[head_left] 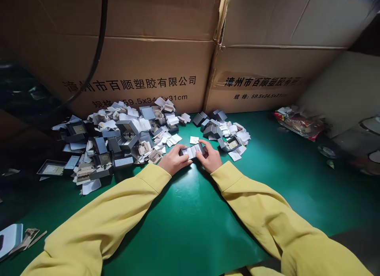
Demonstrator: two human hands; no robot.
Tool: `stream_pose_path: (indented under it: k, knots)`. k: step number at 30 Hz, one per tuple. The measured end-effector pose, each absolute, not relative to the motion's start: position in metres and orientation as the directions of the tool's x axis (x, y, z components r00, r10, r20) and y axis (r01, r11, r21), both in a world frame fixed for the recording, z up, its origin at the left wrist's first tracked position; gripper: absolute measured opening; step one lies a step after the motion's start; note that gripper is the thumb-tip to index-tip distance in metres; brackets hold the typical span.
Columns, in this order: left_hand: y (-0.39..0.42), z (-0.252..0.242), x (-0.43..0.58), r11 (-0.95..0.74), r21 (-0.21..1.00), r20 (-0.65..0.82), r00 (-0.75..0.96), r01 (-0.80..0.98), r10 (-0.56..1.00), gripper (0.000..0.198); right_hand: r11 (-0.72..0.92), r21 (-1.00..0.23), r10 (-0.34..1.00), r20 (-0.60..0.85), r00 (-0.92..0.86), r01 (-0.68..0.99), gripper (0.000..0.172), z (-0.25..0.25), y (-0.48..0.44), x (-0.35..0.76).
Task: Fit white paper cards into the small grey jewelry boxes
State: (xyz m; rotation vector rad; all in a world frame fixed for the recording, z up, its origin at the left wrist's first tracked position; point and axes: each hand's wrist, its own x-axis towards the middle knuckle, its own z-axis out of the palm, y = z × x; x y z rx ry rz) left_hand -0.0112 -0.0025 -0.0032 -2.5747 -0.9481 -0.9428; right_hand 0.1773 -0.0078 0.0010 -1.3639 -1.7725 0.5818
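Note:
Between my two hands is a small dark grey box (192,151) with white folded paper showing in it. My left hand (175,160) grips its left end, thumb on the near side. At the right end, my right hand (209,156) has its fingers and thumb closed on the same box. Just beyond the box a small white card (194,140) lies on the green table (184,212). To the left spreads a large heap of grey boxes and paper pieces (118,137). A smaller pile of grey boxes (212,127) and white papers (237,133) sits to the right.
Two big cardboard cartons (142,58) with printed lettering stand along the back. A red plastic packet (299,123) lies at the back right, near a clear container (362,141). A black cable (99,46) hangs at the left. A white device (11,240) rests at the near left.

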Motion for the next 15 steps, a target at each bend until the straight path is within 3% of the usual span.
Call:
stream_pose_path:
  k: [5, 10, 13, 15]
  knots:
    - [-0.003, -0.001, -0.013, -0.740, 0.044, 0.654, 0.540, 0.671, 0.529, 0.030, 0.272, -0.807, 0.960, 0.262, -0.094, 0.525, 0.045, 0.004, -0.009, 0.177]
    - [-0.011, 0.002, -0.010, -0.724, 0.113, 0.618, 0.523, 0.681, 0.587, 0.026, 0.268, -0.775, 0.956, 0.288, -0.058, 0.573, 0.042, 0.000, -0.010, 0.177]
    - [-0.013, 0.005, -0.009, -0.710, 0.322, 0.556, 0.481, 0.627, 0.678, 0.036, 0.241, -0.726, 0.951, 0.308, -0.008, 0.644, 0.042, -0.002, -0.005, 0.180]
    - [-0.011, 0.007, -0.009, -0.601, 0.605, 0.474, 0.371, 0.522, 0.799, 0.052, 0.214, -0.723, 0.955, 0.297, 0.017, 0.656, 0.041, -0.001, -0.002, 0.184]
